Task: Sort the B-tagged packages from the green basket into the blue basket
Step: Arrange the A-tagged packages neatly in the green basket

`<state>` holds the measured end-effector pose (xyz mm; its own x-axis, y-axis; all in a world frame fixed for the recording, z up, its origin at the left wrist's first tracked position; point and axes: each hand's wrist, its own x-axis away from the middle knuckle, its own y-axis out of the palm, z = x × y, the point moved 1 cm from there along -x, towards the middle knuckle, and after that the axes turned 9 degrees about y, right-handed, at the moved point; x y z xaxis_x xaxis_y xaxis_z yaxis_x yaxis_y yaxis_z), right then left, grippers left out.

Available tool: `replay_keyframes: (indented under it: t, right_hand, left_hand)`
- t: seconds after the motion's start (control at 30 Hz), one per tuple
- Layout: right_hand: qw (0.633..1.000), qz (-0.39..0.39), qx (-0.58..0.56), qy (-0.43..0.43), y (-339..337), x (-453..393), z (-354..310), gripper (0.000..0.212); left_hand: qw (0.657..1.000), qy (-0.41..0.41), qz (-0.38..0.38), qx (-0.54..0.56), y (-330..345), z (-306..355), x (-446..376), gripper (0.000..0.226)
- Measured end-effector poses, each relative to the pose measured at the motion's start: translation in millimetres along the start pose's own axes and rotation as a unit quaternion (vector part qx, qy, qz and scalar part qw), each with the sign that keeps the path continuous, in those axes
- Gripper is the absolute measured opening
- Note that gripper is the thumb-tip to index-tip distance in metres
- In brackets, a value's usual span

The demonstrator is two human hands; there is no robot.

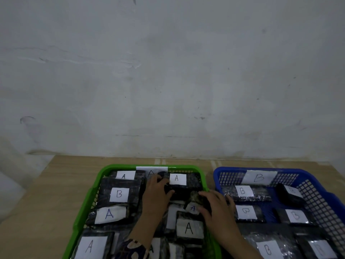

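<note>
Head view: both hands work among dark wrapped packages in the green basket [89, 199], beside the blue basket [317, 186].

One B-tagged package [119, 194] lies face up in the far-left part of the green basket, untouched, with A-tagged packages [109, 214] around it. The left hand [155, 193] reaches to the far middle of that basket, its fingers curled round the near-left edge of a dark package with an A label [182, 184]. The right hand [217, 207] rests with loosely bent fingers on a small crumpled A-tagged package [194, 204] at the basket's right side; whether it grips it I cannot tell. In the blue basket, just to the right, lie several packages with B labels [244, 192], and a B sign [259, 177] is fixed to its far wall. Both baskets stand on a pale wooden worktop [46, 184] against a grey wall [168, 81].
</note>
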<state>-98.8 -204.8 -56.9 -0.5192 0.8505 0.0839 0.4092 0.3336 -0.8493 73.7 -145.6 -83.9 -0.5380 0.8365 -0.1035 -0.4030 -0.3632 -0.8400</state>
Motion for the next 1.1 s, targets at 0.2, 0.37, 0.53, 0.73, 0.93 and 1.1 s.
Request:
replay_keyframes:
  t: [0.2,0.37,0.53,0.73,0.93,1.1]
  right_hand:
    - [0.998,0.025,-0.045,0.024,-7,-3,-2,0.033]
    - [0.998,-0.001,-0.069,0.0,-4,-4,-13,0.022]
    - [0.995,-0.024,-0.085,-0.036,4,1,-22,0.025]
    - [0.986,-0.068,0.138,-0.06,16,11,-12,0.048]
    - [0.952,-0.116,0.27,-0.083,23,8,-10,0.06]
    - [0.977,-0.106,0.175,-0.061,13,15,-10,0.045]
  left_hand:
    - [0.992,0.007,0.097,0.085,-25,-3,20,0.029]
    - [0.945,0.0,-0.096,0.313,-31,17,40,0.05]
    - [0.946,-0.003,-0.063,0.319,-36,21,50,0.03]
    - [0.955,-0.087,0.041,0.28,-60,-11,61,0.04]
    - [0.937,-0.122,0.052,0.322,-63,-19,73,0.044]
    - [0.927,-0.136,0.06,0.344,-65,-19,78,0.042]
